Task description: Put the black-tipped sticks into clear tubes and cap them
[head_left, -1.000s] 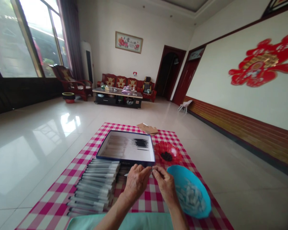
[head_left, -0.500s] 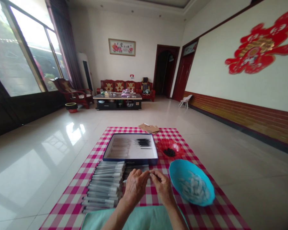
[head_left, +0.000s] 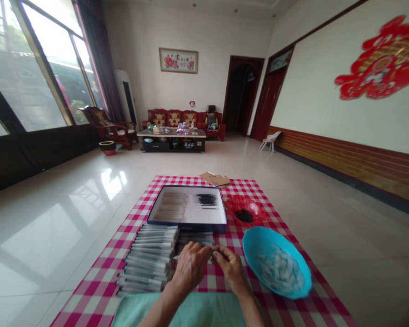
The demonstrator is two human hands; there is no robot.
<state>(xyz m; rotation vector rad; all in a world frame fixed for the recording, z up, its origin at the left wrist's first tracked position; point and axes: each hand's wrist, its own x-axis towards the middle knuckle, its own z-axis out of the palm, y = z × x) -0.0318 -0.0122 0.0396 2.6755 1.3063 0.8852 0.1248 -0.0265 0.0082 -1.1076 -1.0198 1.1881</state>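
My left hand (head_left: 191,267) and my right hand (head_left: 229,268) meet over a red-and-white checked cloth (head_left: 146,204), fingers pinched together on a thin pen-like stick whose tip pokes out to the left. A row of several grey sleeved sticks (head_left: 150,259) lies just left of my left hand. Beyond my hands sits a shallow dark-rimmed box (head_left: 189,208) with brown and black sticks in it. A blue bowl (head_left: 276,263) of small white pieces stands right of my right hand, and a red dish (head_left: 246,211) with dark bits is behind it.
A pale green cloth (head_left: 191,313) covers my lap at the bottom edge. Cardboard pieces (head_left: 215,179) lie at the cloth's far end. Glossy tiled floor surrounds the cloth. A low table (head_left: 172,138), red sofa and armchair stand far back.
The view has shifted a little between frames. My hands have stayed together on the thin stick, drawing slightly nearer to me.
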